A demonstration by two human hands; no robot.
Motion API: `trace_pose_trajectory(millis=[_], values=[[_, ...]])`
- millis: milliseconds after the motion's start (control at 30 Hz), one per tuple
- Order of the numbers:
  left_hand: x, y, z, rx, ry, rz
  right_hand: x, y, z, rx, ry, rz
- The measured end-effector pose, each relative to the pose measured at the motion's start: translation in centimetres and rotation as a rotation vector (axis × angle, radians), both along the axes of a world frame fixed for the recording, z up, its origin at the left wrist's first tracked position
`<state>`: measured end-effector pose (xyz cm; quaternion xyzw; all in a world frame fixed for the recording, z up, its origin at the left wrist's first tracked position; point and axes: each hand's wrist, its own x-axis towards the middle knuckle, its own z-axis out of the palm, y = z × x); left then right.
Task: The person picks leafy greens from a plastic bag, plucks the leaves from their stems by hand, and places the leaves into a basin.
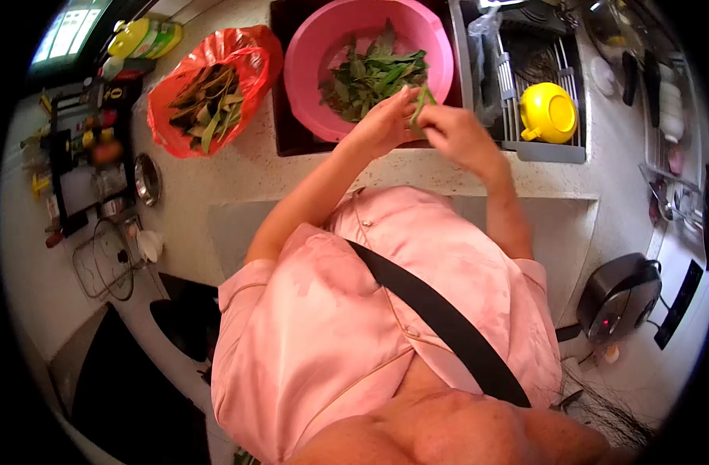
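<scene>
A green leafy stem (419, 110) is held up between my hands over the near right rim of the pink basin (300, 93). My right hand (461, 138) is closed, pinching the stem between thumb and fingers. My left hand (384, 124) is beside it, its fingers drawn together against the stem; its fingertips are partly hidden. Below and beyond my hands, a heap of loose green leaves (370, 77) lies in the basin.
The basin sits in a dark sink (283, 132). Left of it, a red plastic bag (254, 70) holds stripped stalks and leaves (207, 105). To the right, a yellow pot (548, 112) rests on a drain rack (509, 85). A metal bowl (147, 180) and a yellow bottle (145, 39) stand farther left.
</scene>
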<state>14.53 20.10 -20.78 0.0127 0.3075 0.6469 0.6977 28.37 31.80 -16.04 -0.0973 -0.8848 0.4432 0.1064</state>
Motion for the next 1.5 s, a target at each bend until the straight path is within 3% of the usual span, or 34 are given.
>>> trace_pose_trajectory(millis=[33,167,233,267,333,500,567,633,700,767,833,1033,1167,1267,1300,1367,1400,1433,1500], values=[[-0.1,-0.2,0.3,-0.006,0.004,0.012,-0.7,-1.4,-1.3,0.136,0.062,0.039],[-0.7,-0.8,-0.5,0.032,0.018,0.076,-0.6,-3.0,-0.9,0.123,0.156,-0.007],[-0.9,-1.4,0.3,0.007,0.042,0.104,0.0,-2.7,-0.2,-0.216,0.077,-0.094],[-0.9,-1.3,-0.1,0.046,0.032,0.113,0.2,-2.5,-0.5,-0.218,0.073,-0.091],[-1.1,-1.2,-0.2,0.062,0.006,0.107,0.6,-2.0,-1.2,-0.294,0.113,-0.398],[-0.4,-1.1,-0.1,0.079,-0.110,0.025,-1.2,-1.1,-1.4,-0.173,0.126,-0.641],[0.2,-0.9,0.4,0.066,-0.124,0.009,-1.5,-1.0,-1.2,-0.503,-0.019,-0.418],[0.4,-0.9,0.4,0.052,-0.136,0.005,-1.6,-0.6,-2.7,-0.436,-0.008,-0.402],[0.1,-1.2,-0.2,0.229,-0.320,-0.048,-1.7,-0.4,-3.1,-0.630,0.219,-0.523],[-0.1,-1.3,-0.2,0.254,-0.407,-0.020,-1.3,0.7,-2.1,-1.013,0.377,-0.619],[-0.3,-1.5,0.0,0.280,-0.493,0.003,0.0,3.1,-2.4,-1.114,0.393,-0.721],[-1.1,-1.9,0.0,0.309,-0.368,0.027,1.5,8.9,-6.0,-0.543,0.466,-0.987],[-1.4,-1.8,0.0,0.230,-0.310,0.044,1.7,11.4,-9.7,-0.515,0.220,-0.956],[-1.4,-1.6,-0.5,0.201,-0.255,0.051,1.8,12.4,-12.7,-0.166,0.012,-0.944],[-1.4,-1.5,-0.5,0.172,-0.214,0.060,1.9,12.2,-12.0,-0.164,0.013,-0.944],[-1.3,-1.2,-0.3,0.178,-0.217,0.062,2.2,9.8,-8.6,0.129,0.090,-0.861],[-1.3,-1.4,-0.1,0.180,-0.218,0.066,1.7,8.2,-6.6,-0.228,0.173,-0.833],[-1.2,-1.4,0.3,0.168,-0.212,0.075,1.5,6.5,-6.0,-0.243,0.172,-0.825],[-1.0,-0.9,1.3,0.230,-0.293,0.046,1.0,3.6,-4.8,-0.499,0.088,-0.568]])
